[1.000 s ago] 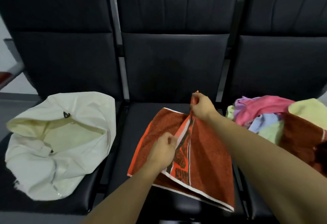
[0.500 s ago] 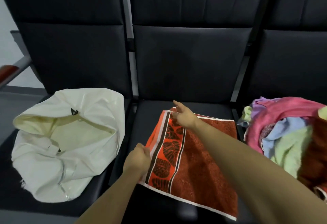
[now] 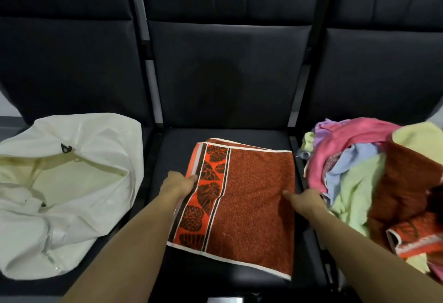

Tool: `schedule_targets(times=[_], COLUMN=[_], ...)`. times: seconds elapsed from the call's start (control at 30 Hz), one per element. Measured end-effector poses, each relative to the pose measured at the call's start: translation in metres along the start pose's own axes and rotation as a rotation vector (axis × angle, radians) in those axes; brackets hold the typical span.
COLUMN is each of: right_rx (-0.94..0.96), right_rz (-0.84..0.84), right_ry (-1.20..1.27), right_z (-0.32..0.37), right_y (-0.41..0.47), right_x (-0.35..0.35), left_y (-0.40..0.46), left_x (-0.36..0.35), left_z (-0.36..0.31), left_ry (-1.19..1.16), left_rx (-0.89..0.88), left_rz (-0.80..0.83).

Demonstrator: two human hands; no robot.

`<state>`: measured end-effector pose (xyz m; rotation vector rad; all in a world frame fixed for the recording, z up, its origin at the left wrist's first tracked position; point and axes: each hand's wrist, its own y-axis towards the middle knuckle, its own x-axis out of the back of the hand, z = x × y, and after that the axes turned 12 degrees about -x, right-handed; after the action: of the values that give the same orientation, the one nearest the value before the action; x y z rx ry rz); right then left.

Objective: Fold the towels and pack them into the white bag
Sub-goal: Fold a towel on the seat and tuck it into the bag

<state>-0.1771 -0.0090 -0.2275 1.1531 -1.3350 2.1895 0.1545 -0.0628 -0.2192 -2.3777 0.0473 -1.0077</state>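
Observation:
A rust-red towel [image 3: 251, 197] with an orange band of dark leaves lies folded flat on the middle black seat [image 3: 225, 135]. My left hand [image 3: 178, 184] holds its left edge, fingers tucked under the band. At the towel's right edge, my right hand [image 3: 303, 201] grips the cloth with the thumb lying on top. The white bag [image 3: 72, 183] sits slumped on the left seat, its mouth open toward me.
A heap of loose towels [image 3: 374, 178] in pink, blue, pale green and rust red fills the right seat. Black seat backs rise behind all three seats. A grey metal divider [image 3: 153, 91] runs between the left and middle seats.
The towel's lifted flap has been laid over to the left and now lies flat. My right hand moved from the far corner to the right edge; my left hand stayed at the left edge.

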Motion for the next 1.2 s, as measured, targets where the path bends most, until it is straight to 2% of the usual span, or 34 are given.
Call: schedule_targets(times=[0.07, 0.1, 0.2, 0.33, 0.47, 0.6, 0.7, 0.8, 0.93, 1.1, 1.2], right_rx=[-0.051, -0.047, 0.047, 0.194, 0.459, 0.628, 0.752, 0.840, 0.842, 0.714, 0.549], right_rz=[0.195, 0.224, 0.151, 0.074, -0.011, 0.016, -0.025, 0.006, -0.009, 0.070, 0.068], right_ry=[0.083, 0.142, 0.165, 0.236, 0.547, 0.802, 0.768, 0.665, 0.546, 0.397, 0.331], right_z=[-0.001, -0.001, 0.000, -0.003, 0.001, 0.015, 0.021, 0.019, 0.009, -0.006, -0.010], right_y=[-0.003, -0.004, -0.003, -0.013, -0.034, -0.068, -0.083, -0.091, -0.089, -0.058, -0.033], right_x=[-0.005, -0.007, -0.007, 0.009, 0.032, 0.058, 0.071, 0.076, 0.062, 0.031, 0.012], left_y=[-0.004, -0.007, -0.013, -0.026, -0.052, -0.076, -0.088, -0.094, -0.101, -0.085, -0.075], left_x=[-0.007, -0.009, -0.008, 0.013, 0.041, 0.065, 0.075, 0.078, 0.070, 0.049, 0.028], left_z=[0.004, 0.005, 0.012, 0.016, 0.001, -0.016, -0.018, -0.012, -0.001, 0.027, 0.035], left_ry=[-0.190, -0.261, -0.418, -0.518, -0.703, -0.887, -0.833, -0.610, -0.337, -0.162, -0.075], left_rx=[0.049, 0.069, 0.098, 0.044, -0.156, -0.278, -0.424, -0.508, -0.543, -0.455, -0.254], left_rz=[0.056, 0.069, -0.005, -0.225, -0.366, -0.411, -0.448, -0.459, -0.424, -0.312, -0.234])
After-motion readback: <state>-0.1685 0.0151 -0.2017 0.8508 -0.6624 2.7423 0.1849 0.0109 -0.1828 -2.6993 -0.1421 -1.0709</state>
